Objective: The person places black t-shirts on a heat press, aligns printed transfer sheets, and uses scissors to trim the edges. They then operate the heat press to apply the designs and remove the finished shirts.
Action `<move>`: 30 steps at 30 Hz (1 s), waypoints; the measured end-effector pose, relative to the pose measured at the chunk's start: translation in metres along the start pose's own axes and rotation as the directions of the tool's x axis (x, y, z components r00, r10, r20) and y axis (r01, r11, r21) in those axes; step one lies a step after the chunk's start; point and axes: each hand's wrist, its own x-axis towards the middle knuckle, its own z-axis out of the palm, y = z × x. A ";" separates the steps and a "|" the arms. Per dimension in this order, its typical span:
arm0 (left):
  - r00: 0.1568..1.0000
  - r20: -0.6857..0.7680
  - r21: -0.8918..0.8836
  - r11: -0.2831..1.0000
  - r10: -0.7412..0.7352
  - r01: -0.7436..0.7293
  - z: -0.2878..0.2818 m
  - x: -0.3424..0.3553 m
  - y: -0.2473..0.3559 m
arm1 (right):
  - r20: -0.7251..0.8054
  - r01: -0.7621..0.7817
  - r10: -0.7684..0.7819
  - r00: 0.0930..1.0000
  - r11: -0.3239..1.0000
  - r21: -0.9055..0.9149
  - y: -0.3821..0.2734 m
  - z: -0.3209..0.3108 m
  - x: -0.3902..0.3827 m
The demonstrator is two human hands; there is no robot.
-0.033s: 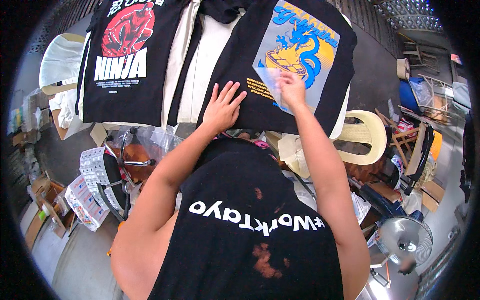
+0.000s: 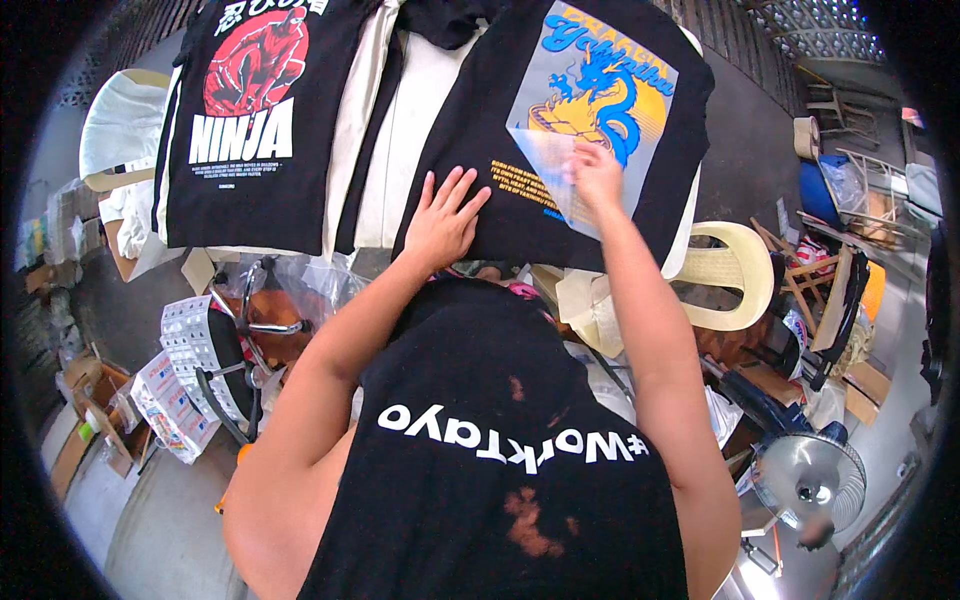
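Observation:
A black T-shirt lies flat on the right side of the table, bearing a blue and yellow dragon print. Over the print sits a translucent sheet of transfer film. My right hand pinches the film's lower left part, which is lifted and folded back off the cloth. Yellow lettering shows on the shirt beside the fold. My left hand rests flat on the shirt left of the film, fingers spread. At the left lies a second black T-shirt with a red and white figure print.
Pale board shows between the two shirts. A cream plastic chair stands close at the right, another white chair at the far left. A fan is at the lower right. Boxes and wheeled chair legs sit at the left.
My right hand has shifted slightly down and to the right, drawing the film further back. The folded flap is larger, and more lettering shows. My left hand stays in nearly the same place.

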 end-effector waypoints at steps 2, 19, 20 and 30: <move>1.000 -0.026 -0.055 0.998 -0.004 0.002 0.006 0.004 0.013 | -0.180 0.009 -0.008 0.984 1.000 0.007 -0.008 -0.072 0.035; 0.984 0.153 -0.185 0.981 0.093 -0.064 -0.044 0.028 -0.016 | -0.885 -0.040 0.020 0.466 0.999 0.002 0.078 -0.514 -0.339; 0.991 0.099 -0.223 0.973 0.091 -0.067 -0.047 0.048 -0.023 | -0.901 -0.003 0.090 0.424 0.995 0.098 0.118 -0.455 -0.392; 0.904 -0.046 0.181 0.886 -0.425 0.426 -0.002 0.360 -0.051 | -0.550 0.359 0.834 -0.033 0.524 0.773 0.306 0.089 -0.725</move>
